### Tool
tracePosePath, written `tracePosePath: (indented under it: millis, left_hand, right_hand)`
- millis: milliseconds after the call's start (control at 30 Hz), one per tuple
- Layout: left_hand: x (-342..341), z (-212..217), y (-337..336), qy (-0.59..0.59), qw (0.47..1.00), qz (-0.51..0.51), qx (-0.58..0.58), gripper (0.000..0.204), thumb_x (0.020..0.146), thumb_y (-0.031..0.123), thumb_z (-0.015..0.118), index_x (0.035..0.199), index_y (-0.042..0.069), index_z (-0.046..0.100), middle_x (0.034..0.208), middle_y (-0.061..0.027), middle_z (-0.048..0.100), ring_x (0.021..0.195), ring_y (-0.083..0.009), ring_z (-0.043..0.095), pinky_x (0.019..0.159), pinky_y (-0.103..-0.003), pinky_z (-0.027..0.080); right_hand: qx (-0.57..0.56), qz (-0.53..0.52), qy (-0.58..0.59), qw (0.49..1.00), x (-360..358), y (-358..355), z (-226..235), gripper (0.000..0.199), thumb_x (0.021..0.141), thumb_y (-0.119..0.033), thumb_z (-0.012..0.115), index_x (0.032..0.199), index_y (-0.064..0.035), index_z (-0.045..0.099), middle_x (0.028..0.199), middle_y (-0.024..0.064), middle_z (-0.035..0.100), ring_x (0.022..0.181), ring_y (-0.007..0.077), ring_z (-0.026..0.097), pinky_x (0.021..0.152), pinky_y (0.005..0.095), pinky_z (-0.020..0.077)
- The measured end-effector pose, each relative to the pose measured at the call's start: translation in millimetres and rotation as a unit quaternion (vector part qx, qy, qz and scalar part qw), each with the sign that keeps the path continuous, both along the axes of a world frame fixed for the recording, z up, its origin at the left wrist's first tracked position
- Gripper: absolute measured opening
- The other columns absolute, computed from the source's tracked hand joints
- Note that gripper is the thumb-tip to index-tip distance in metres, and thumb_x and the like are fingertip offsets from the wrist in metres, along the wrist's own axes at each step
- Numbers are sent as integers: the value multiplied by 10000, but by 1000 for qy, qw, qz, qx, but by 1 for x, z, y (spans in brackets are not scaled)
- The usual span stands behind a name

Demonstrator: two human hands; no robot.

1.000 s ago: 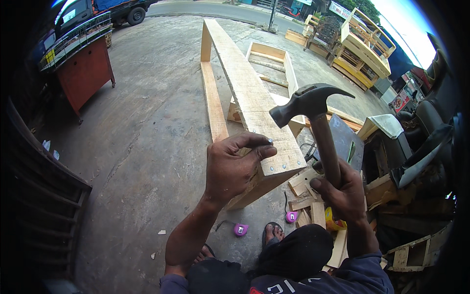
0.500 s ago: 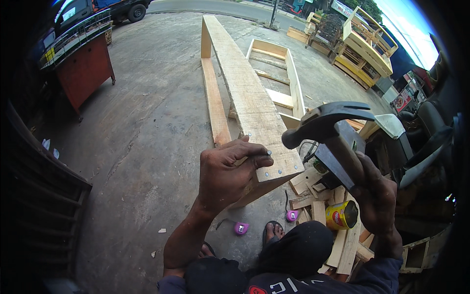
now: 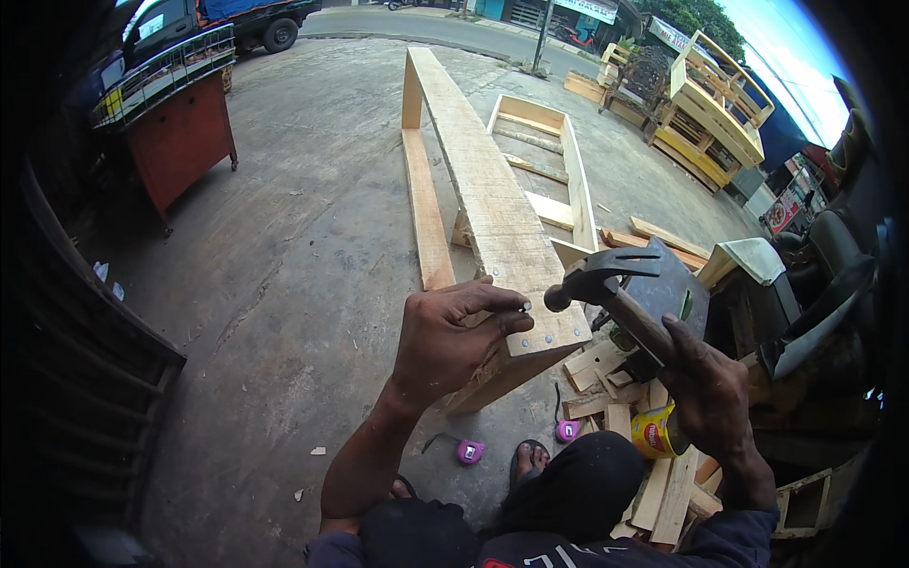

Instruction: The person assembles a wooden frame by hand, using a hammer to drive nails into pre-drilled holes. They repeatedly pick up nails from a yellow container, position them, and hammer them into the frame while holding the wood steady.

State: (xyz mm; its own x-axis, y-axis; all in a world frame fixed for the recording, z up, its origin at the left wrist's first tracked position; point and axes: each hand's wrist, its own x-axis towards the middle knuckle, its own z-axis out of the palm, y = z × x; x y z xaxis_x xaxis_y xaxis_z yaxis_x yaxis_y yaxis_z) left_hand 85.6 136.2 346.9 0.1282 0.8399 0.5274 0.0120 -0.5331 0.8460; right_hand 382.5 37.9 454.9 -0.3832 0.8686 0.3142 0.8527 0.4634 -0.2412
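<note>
Over the plank (image 3: 492, 204), left hand (image 3: 445, 341) pinches a nail (image 3: 524, 307); right hand (image 3: 715, 398) grips the hammer (image 3: 606, 284).

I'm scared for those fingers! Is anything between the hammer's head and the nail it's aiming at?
Nothing visible sits between the hammer head and the nail; the gap is open. But the left hand pinches the nail against the wooden plank, so its fingertips lie right beside the strike spot. The right hand grips the handle.
</note>
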Motion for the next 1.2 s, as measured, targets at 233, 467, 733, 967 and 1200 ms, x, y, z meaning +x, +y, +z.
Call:
tracePosePath:
  millis: [233,467,733,967,1200]
  left_hand:
    - [4,-1,68,-213,963,73,-149,816,930,390,764,1459,-111,397,1255,-254,623,1163,-250,630,992,-339,502]
    - [39,-30,93,-215,933,-134,-254,729,965,367,653,1433,-127,391,1297,-279,578,1214,-295,605,1049,-370,480]
    - [31,-33,87,-197,938,-133,-254,575,987,298,604,1365,-122,495,1234,-222,644,1143,-254,640,1020,-348,484]
    - [30,-33,86,-207,926,-152,-275,574,996,328,606,1335,-127,524,1196,-218,660,1116,-240,643,1024,-349,474]
    - [23,-27,84,-196,927,-179,-264,578,996,340,604,1325,-129,527,1174,-208,667,1058,-233,659,976,-338,490]
  right_hand:
    - [-32,-70,-27,997,3,-7,-23,629,881,-86,756,1470,-138,542,933,209,734,798,389,742,699,457,585]
    - [50,-62,2,997,18,-7,15,609,922,-129,718,1487,-87,495,893,167,698,729,288,699,638,383,556]
    - [36,58,-11,998,-3,2,17,503,1029,-317,612,1390,14,495,752,61,601,579,141,586,523,299,468]
    - [-11,88,262,961,13,-6,14,482,997,-255,660,1362,11,493,847,65,646,633,151,604,569,320,502]
    - [34,39,369,928,15,1,1,428,1003,-189,633,1371,-18,498,840,114,652,661,165,651,575,332,506]
